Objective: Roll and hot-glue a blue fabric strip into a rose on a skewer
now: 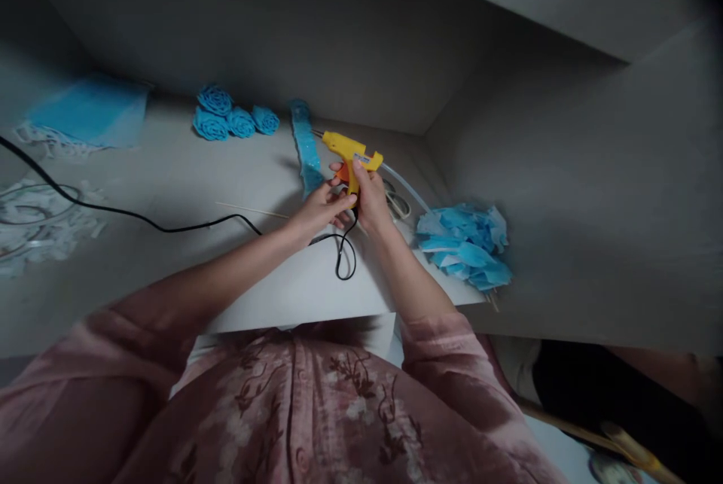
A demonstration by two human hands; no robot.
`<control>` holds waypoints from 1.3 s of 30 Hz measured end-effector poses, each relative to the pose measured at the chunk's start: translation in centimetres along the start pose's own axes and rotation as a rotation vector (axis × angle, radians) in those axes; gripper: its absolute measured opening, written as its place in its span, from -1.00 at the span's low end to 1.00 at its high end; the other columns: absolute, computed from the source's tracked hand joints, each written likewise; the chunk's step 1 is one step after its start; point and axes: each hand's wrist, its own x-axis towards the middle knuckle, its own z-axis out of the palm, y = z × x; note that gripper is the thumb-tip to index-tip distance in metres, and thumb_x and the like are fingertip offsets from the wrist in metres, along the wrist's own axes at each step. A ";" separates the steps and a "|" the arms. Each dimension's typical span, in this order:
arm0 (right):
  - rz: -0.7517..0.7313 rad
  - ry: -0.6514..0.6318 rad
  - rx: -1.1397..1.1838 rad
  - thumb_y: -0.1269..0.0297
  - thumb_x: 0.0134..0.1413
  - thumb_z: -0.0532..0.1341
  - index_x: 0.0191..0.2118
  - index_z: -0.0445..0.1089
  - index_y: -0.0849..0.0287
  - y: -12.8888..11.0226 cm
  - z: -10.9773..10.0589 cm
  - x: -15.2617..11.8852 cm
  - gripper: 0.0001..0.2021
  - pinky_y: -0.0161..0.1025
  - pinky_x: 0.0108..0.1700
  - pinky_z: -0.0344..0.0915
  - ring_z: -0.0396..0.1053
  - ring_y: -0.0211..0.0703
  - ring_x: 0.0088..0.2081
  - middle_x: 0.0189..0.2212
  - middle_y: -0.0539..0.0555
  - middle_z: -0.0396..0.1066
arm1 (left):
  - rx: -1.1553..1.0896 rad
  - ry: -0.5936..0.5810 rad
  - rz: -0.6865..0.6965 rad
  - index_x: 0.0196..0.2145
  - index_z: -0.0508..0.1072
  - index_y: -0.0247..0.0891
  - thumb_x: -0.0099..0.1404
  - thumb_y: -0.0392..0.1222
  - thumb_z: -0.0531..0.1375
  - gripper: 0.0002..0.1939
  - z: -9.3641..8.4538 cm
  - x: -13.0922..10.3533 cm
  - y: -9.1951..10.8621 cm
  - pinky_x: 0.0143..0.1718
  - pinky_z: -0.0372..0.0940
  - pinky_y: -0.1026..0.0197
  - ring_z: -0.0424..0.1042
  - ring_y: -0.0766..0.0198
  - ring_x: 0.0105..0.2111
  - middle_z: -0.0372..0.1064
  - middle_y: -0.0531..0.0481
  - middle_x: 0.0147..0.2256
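Observation:
A yellow glue gun [343, 145] is held up over the desk, its nozzle pointing left and a clear glue stick [405, 184] trailing out of its back. My right hand [373, 202] grips it from the right, thumb along the body. From the left, my left hand [323, 211] closes on the handle near the orange trigger [342, 173]. Just beyond the nozzle lies a ruffled blue strip [306, 144]. A black cord [346, 273] drops from the handle and loops below my hands.
Several blue rolled flowers [242, 123] sit at the back. Stacked blue sheets [90, 114] and white scraps [34, 224] lie left, with a thin stick [248, 208] nearer. Scissors [398, 202] lie partly behind my right hand; crumpled blue petals [466, 247] are at the right edge, beside a wall.

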 end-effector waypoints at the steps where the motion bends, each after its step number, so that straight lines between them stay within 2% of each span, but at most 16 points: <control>1: -0.006 -0.002 -0.006 -0.29 0.32 0.40 -0.21 0.62 0.13 0.0 -0.1 0.0 -0.50 -0.35 -0.57 0.28 0.34 -0.33 -0.58 -0.47 -0.01 0.56 | -0.019 0.026 0.006 0.11 0.43 -0.28 0.45 -0.33 0.44 -0.63 0.4 0.1 0.0 -0.45 0.38 0.35 0.51 0.37 -0.45 0.48 0.11 -0.31; 6: -0.034 -0.039 -0.007 -0.29 0.31 0.39 -0.19 0.64 0.17 0.3 -0.4 0.2 -0.48 -0.32 -0.57 0.27 0.37 -0.30 -0.58 -0.44 0.03 0.60 | -0.008 0.085 0.020 0.00 0.40 -0.29 0.50 -0.44 0.34 -0.77 1.0 0.4 -0.2 -0.51 0.31 0.38 0.43 0.41 -0.54 0.42 0.18 -0.42; 10: -0.039 -0.028 -0.031 -0.37 0.24 0.41 -0.19 0.65 0.18 0.4 -0.3 0.1 -0.41 -0.30 -0.56 0.28 0.38 -0.29 -0.57 -0.44 0.05 0.61 | -0.015 0.057 0.047 0.00 0.42 -0.31 0.49 -0.47 0.32 -0.77 0.9 0.5 -0.3 -0.49 0.30 0.38 0.43 0.42 -0.53 0.43 0.17 -0.42; 15: -0.025 0.022 -0.039 -0.45 0.07 0.46 -0.28 0.64 0.15 0.2 0.0 0.1 -0.36 -0.30 -0.58 0.30 0.34 -0.30 -0.60 -0.45 0.07 0.61 | -0.003 0.071 0.061 -0.01 0.45 -0.31 0.44 -0.48 0.36 -0.75 0.7 1.1 -1.0 -0.48 0.28 0.39 0.39 0.44 -0.55 0.41 0.18 -0.41; 18: -0.030 0.059 -0.044 -0.43 0.03 0.48 -0.31 0.62 0.13 0.3 -0.1 0.2 -0.38 -0.32 -0.60 0.29 0.33 -0.31 -0.62 -0.49 0.04 0.59 | 0.012 0.060 0.075 0.07 0.48 -0.31 0.45 -0.44 0.36 -0.71 0.8 1.6 -1.6 -0.48 0.29 0.39 0.37 0.44 -0.54 0.40 0.18 -0.41; 21: -0.047 0.087 -0.050 -0.38 0.09 0.46 -0.26 0.61 0.13 0.6 -0.4 0.3 -0.43 -0.36 -0.64 0.25 0.35 -0.31 -0.63 -0.51 0.00 0.58 | 0.044 0.046 0.065 0.18 0.50 -0.27 0.46 -0.36 0.37 -0.63 1.2 2.0 -2.2 -0.47 0.31 0.39 0.38 0.42 -0.53 0.41 0.17 -0.39; 25: -0.120 0.155 -0.022 -0.19 0.16 0.49 -0.21 0.56 0.09 0.6 -1.0 0.8 -0.58 -0.41 -0.62 0.31 0.45 -0.32 -0.56 -0.34 -0.01 0.68 | 0.181 0.035 0.093 0.37 0.44 -0.29 0.48 -0.29 0.36 -0.44 1.1 2.5 -2.5 -0.40 0.39 0.32 0.50 0.30 -0.36 0.54 0.00 -0.22; 27: -0.141 0.198 -0.008 -0.09 0.24 0.46 -0.18 0.56 0.09 0.2 -1.4 1.1 -0.66 -0.45 -0.60 0.33 0.54 -0.31 -0.48 -0.30 -0.02 0.70 | 0.322 0.043 0.189 0.45 0.40 -0.30 0.47 -0.27 0.37 -0.36 0.1 2.6 -2.1 -0.23 0.46 0.26 0.54 0.25 -0.23 0.60 -0.09 -0.10; 30: -0.093 0.301 0.043 0.05 0.40 0.37 -0.17 0.57 0.09 -0.5 -2.1 1.8 -0.78 -0.52 -0.58 0.33 0.56 -0.37 -0.46 -0.33 -0.05 0.67 | 0.523 0.078 0.368 0.48 0.40 -0.28 0.44 -0.31 0.35 -0.31 -2.7 2.1 -0.7 -0.01 0.46 0.19 0.55 0.24 -0.16 0.63 -0.15 0.03; 32: -0.044 0.366 0.106 0.10 0.50 0.30 -0.17 0.56 0.09 -0.9 -2.5 2.2 -0.79 -0.54 -0.58 0.33 0.53 -0.40 -0.49 -0.36 -0.07 0.65 | 0.593 0.088 0.461 0.41 0.48 -0.30 0.45 -0.34 0.28 -0.40 -5.0 0.8 0.4 0.00 0.45 0.19 0.55 0.25 -0.16 0.64 -0.16 0.04; 34: 0.008 0.405 0.172 0.12 0.59 0.22 -0.19 0.55 0.09 -1.3 -2.6 2.4 -0.73 -0.55 -0.58 0.31 0.50 -0.42 -0.51 -0.39 -0.08 0.62 | 0.620 0.052 0.512 0.29 0.58 -0.33 0.49 -0.34 0.22 -0.54 -7.1 -1.3 1.3 -0.07 0.44 0.21 0.54 0.26 -0.21 0.65 -0.14 -0.06; 36: 0.064 0.395 0.212 0.12 0.64 0.15 -0.21 0.54 0.09 -2.0 -2.4 2.4 -0.66 -0.54 -0.57 0.29 0.46 -0.42 -0.51 -0.40 -0.07 0.60 | 0.656 -0.081 0.519 0.17 0.66 -0.28 0.53 -0.23 0.23 -0.65 -8.6 -4.1 1.4 -0.17 0.41 0.22 0.55 0.24 -0.26 0.66 -0.11 -0.16; 39: 0.104 0.334 0.202 0.13 0.65 0.12 -0.25 0.57 0.11 -4.7 -1.7 1.4 -0.60 -0.48 -0.57 0.22 0.40 -0.39 -0.48 -0.32 0.01 0.62 | 0.805 -0.365 0.512 -0.01 0.75 -0.15 0.52 -0.17 0.27 -0.76 -10.3 -7.8 0.5 -0.14 0.43 0.19 0.61 0.18 -0.26 0.69 -0.10 -0.21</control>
